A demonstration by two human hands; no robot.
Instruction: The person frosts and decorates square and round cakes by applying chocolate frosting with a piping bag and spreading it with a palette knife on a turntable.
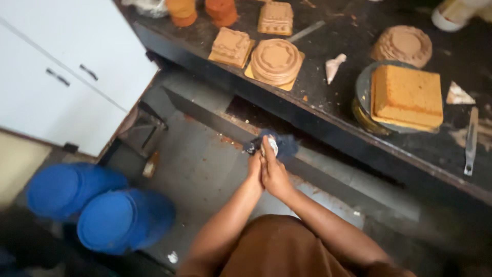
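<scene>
My left hand [254,168] and my right hand [273,172] are pressed together below the edge of the dark workbench [328,131]. Between their fingertips they hold a small pale lump [271,145], with a dark blue cloth [283,143] bunched around and behind it. The hands sit over a lower ledge under the bench. How much of the cloth each hand grips is hidden by the fingers.
On the bench lie several clay pieces: a round moulded disc [277,61], a square moulded block [231,47], a thick square slab [406,96] on a round turntable, a metal tool [470,141]. Two blue drums [97,205] stand lower left, white cabinet doors [66,77] at left.
</scene>
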